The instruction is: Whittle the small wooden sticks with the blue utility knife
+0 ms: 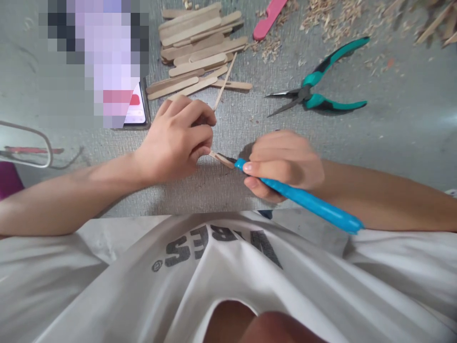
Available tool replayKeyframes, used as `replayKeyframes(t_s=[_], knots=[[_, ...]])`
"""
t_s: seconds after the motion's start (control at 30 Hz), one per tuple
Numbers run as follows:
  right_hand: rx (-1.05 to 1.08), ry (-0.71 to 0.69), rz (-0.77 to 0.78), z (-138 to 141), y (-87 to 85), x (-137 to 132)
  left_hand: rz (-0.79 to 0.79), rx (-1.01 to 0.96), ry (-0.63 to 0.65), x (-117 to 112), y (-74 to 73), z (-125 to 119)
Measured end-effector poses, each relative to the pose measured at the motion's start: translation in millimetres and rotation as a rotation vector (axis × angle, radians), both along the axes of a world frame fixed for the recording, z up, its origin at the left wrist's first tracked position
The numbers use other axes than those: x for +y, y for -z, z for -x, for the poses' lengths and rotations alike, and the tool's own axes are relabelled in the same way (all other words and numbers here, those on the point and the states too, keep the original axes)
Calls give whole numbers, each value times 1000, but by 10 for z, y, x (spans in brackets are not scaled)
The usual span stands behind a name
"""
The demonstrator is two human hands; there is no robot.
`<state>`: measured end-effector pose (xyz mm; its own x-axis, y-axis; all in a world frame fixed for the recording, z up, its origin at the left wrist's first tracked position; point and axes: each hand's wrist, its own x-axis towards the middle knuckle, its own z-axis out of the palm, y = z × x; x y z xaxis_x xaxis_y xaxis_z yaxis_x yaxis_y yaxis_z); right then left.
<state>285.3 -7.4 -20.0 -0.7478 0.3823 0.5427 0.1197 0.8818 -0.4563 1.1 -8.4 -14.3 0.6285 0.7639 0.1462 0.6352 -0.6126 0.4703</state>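
Note:
My left hand (178,138) is closed on a thin wooden craft stick (224,81) that sticks up past my fingers and out below them at the near end. My right hand (285,164) grips a blue-handled craft knife (307,202). The knife's dark blade touches the stick's lower end right beside my left fingers. Both hands rest on the grey table (392,138) near its front edge.
A pile of wooden sticks (200,47) lies behind my left hand. Teal-handled long-nose pliers (317,85) lie at the right, a pink stick (269,18) and wood shavings (328,19) at the back. A phone (137,109) lies at the left.

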Motion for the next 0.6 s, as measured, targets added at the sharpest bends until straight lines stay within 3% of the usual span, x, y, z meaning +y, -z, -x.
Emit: replayKeyframes(t_s=[0.1, 0.6], knots=[[113, -1, -74, 86, 13, 37, -8, 13, 4, 4, 1, 3], [70, 26, -46, 99, 41, 25, -1, 40, -12, -6, -35, -9]])
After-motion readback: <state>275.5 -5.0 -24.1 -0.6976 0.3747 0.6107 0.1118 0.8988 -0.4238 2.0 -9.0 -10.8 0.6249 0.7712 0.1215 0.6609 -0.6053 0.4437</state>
